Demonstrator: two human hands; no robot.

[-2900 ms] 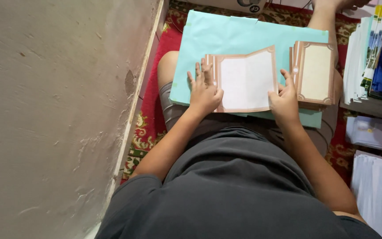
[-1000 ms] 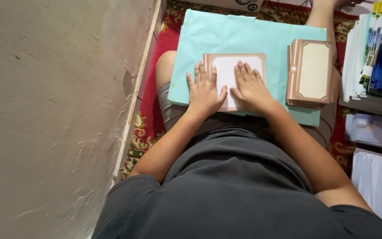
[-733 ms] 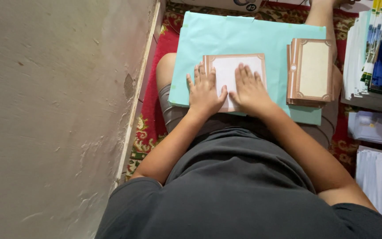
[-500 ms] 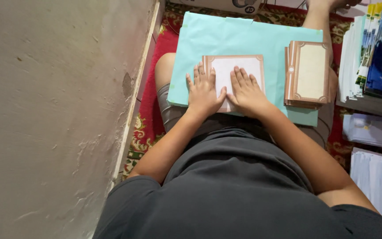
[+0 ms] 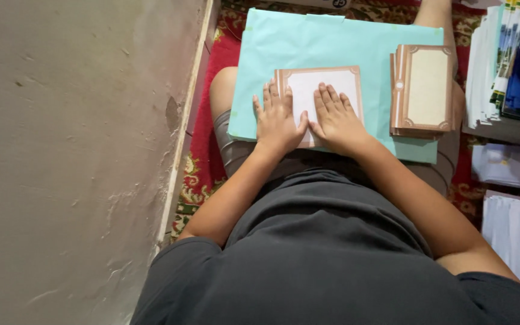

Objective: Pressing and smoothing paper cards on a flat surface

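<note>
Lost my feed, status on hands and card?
Both hands flat: left hand, right hand pressing folded card. Card stack alongside, apart. Nothing obstructing.

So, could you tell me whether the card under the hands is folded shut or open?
Folded shut: the card lies flat, both hands pressing it.

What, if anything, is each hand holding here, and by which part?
Nothing is gripped. The left hand and right hand lie flat, palms down, on the brown-bordered card, covering its near half atop the turquoise board.

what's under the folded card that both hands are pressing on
The folded card lies on a light teal sheet across the person's lap, under the left hand and right hand. What lies beneath the sheet is covered.
</note>
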